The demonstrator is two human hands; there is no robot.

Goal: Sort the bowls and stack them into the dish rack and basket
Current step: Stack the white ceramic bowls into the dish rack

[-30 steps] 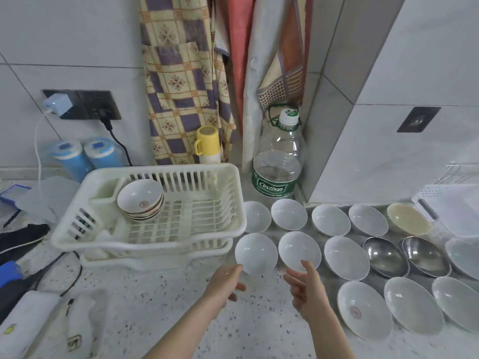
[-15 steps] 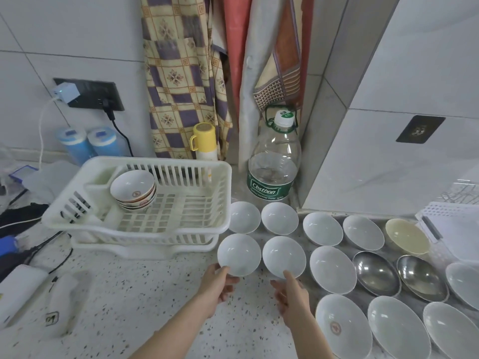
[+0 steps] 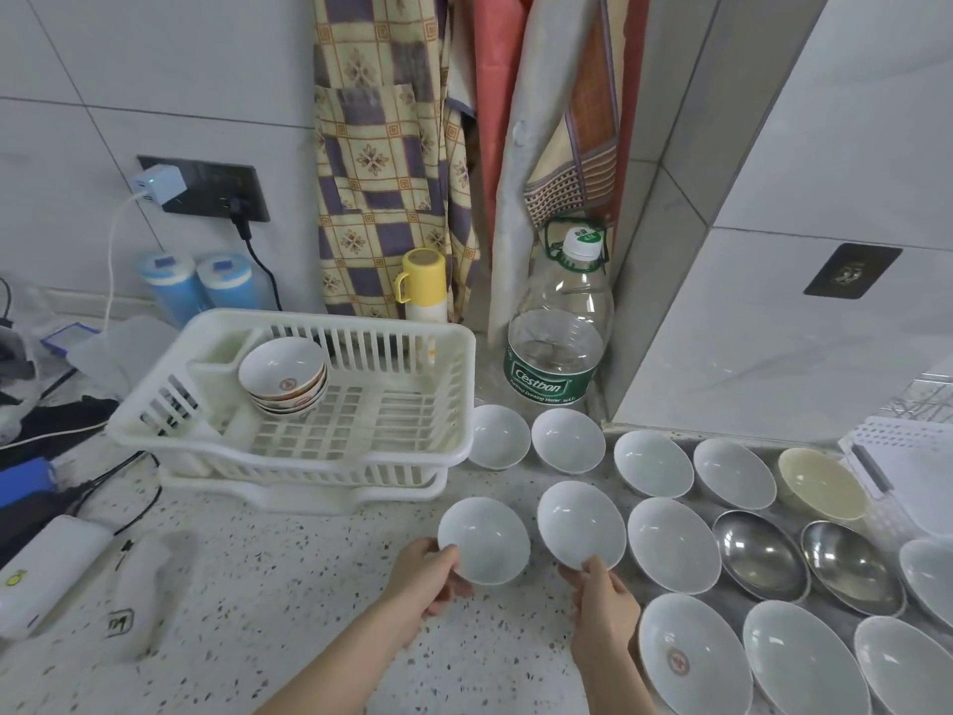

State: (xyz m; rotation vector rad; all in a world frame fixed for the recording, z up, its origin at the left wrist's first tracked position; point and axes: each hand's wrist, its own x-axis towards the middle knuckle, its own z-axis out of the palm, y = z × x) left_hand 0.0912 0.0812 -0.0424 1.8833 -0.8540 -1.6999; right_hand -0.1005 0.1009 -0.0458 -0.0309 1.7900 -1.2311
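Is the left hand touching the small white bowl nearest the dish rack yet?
Touching. The head view shows the left hand with its thumb over the near rim of the small white bowl and its fingers curled beneath it.

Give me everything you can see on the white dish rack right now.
The white dish rack looks like slotted plastic, a basket seated on a drip tray, upright on the speckled counter left of the loose bowls. Its left rear holds a walled compartment. A leaning stack of red-marked bowls sits inside beside it. Neither hand touches the rack.
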